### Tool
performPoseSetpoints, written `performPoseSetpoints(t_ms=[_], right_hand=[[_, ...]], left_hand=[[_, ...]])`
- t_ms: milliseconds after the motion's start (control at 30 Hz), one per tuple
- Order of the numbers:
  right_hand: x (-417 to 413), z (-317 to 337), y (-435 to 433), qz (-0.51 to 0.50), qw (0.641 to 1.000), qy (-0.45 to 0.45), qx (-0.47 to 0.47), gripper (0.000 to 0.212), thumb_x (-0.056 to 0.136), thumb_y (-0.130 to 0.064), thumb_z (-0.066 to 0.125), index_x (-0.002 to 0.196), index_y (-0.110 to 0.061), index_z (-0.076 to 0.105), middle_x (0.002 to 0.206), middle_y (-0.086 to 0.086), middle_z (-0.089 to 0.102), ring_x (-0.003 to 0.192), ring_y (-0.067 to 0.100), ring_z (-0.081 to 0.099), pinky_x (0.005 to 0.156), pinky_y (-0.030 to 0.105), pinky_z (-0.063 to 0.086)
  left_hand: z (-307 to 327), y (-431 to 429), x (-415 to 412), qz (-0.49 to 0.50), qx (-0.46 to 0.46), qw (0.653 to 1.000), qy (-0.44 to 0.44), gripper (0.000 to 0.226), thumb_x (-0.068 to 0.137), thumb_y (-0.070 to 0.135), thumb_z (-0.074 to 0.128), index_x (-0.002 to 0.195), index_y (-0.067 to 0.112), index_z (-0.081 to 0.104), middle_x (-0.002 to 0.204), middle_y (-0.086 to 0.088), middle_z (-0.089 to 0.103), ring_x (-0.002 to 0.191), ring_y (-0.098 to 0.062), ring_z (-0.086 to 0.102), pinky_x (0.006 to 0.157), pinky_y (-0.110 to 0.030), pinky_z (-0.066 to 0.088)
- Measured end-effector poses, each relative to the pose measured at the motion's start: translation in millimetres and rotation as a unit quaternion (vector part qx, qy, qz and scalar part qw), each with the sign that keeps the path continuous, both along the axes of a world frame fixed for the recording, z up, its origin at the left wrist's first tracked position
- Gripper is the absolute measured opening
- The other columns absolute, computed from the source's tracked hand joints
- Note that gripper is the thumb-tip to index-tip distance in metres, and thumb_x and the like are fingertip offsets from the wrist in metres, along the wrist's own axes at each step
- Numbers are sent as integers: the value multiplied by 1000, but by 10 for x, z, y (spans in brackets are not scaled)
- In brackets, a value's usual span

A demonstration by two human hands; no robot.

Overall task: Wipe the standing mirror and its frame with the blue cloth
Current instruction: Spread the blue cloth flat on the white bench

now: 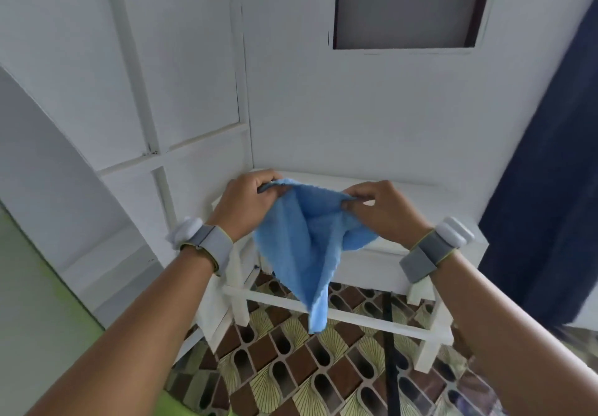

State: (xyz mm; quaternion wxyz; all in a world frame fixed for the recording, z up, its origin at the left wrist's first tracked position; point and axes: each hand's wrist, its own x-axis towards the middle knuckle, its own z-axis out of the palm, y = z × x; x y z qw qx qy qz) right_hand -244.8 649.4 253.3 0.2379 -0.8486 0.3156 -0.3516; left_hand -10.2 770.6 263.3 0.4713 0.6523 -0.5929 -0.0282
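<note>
Both forearms reach forward, each wrist wearing a grey band. The left hand (249, 202) and right hand (382, 208) each pinch a top corner of the blue cloth (307, 247), fingers closed on its edge, the rest hanging in folds above a white wooden table (372, 270). Patterned floor tiles (291, 367) lie open below. Behind stand white walls; a dark blue curtain (550, 189) hangs at right.

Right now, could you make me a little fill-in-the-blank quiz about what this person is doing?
1. The left hand and right hand hold up a cloth coloured ____.
2. The cloth hangs in front of a white ____ table.
3. Each wrist wears a ____ band.
4. At far right hangs a dark ____ curtain.

Missing: blue; wooden; grey; blue
</note>
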Motion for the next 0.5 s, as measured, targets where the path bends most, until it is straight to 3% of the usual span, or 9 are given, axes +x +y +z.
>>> performPoseSetpoints(t_ms=[100, 200, 300, 367, 500], right_hand=[[-252, 112, -277, -13, 1000, -1, -14, 15, 88, -25, 62, 81, -30, 74, 80, -4, 73, 76, 14, 64, 73, 39, 53], [-444, 225, -508, -36, 999, 15, -16, 15, 93, -25, 61, 84, -24, 73, 80, 10, 69, 73, 16, 56, 69, 33, 47], [-656, 317, -774, -45, 998, 28, -40, 17, 95, -22, 61, 91, -30, 74, 84, 0, 72, 82, 18, 62, 71, 25, 45], [-755, 358, -922, -60, 996, 41, -51, 17, 95, -18, 62, 100, -24, 76, 89, -3, 73, 87, 16, 63, 74, 24, 43], [-931, 389, -1247, -103, 991, 50, -65, 14, 94, -21, 66, 101, -21, 78, 76, -15, 66, 73, 2, 58, 74, 21, 39]], left_hand=[[128, -323, -194, -20, -3, 1000, -20, 21, 100, 36, 63, 91, 18, 72, 81, -7, 66, 72, -11, 54, 66, -20, 42], [190, -553, -266, -33, 13, 998, -46, 19, 99, 34, 66, 88, 19, 71, 76, -6, 63, 66, -6, 49, 63, -18, 39], [228, -828, -313, -45, 41, 996, -64, 22, 93, 36, 73, 81, 17, 71, 65, 0, 56, 59, -2, 44, 60, -19, 37], [228, -1017, -297, -44, 58, 993, -97, 29, 89, 41, 77, 81, 14, 71, 69, -10, 61, 62, -8, 46, 63, -25, 39], [242, -1366, -232, -24, 75, 989, -128, 18, 85, 37, 81, 87, 20, 77, 71, -1, 68, 64, -7, 54, 60, -16, 39]])
